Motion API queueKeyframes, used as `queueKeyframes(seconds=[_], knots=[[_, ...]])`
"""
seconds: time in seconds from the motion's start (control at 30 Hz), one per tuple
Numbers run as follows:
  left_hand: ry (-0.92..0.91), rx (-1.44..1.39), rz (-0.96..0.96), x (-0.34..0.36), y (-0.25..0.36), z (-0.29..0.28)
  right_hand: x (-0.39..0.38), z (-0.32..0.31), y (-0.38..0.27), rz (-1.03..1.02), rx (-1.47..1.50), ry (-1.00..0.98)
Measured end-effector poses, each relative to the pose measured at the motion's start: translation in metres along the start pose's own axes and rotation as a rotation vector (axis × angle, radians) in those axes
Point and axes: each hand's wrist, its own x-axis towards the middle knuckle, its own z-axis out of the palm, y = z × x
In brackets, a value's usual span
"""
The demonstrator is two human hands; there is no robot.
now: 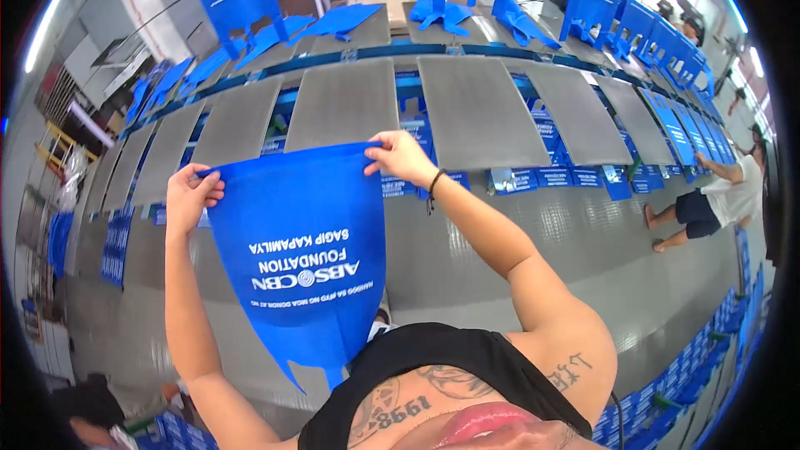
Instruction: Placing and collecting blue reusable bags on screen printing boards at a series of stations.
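Note:
I hold a blue fabric bag (300,212) with white printing up by its top edge, hanging down in front of my body. My left hand (193,192) pinches its top left corner. My right hand (396,158) pinches the top right corner, with a dark cord bracelet on that wrist. Just beyond the bag is a row of flat grey metal boards (342,104), mostly bare, with blue printed material showing beneath and between them.
Blue bags (237,0) are draped over a farther row of boards. At the right, a person in a white top (721,200) touches blue-covered boards (671,129). Another person (104,404) is partly visible at lower left. A rack of blue pieces (650,383) stands at lower right.

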Motion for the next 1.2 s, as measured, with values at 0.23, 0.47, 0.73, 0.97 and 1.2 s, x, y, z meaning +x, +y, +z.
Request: queueKeyframes(seconds=[0.23, 0.47, 0.73, 0.97, 1.2], knots=[[-0.164, -0.191, 0.197, 0.241, 0.056, 0.074, 0.176, -0.153, -0.080, -0.222, -0.111, 0.270], [-0.153, -0.328, 0.491, 0.501, 0.194, 0.141, 0.357, -0.316, -0.246, -0.532, -0.305, 0.364], [-0.163, -0.329, 0.541, 0.707, 0.289, 0.193, 0.527, -0.434, -0.317, -0.461, -0.431, 0.465], [-0.766, -0.388, 0.512, 0.801, 0.310, 0.233, 0.623, -0.499, -0.320, -0.287, -0.799, 0.686], [0.093, -0.049, 0.588, 0.727, 0.321, 0.245, 0.559, -0.506, -0.349, -0.044, -0.624, -0.194]])
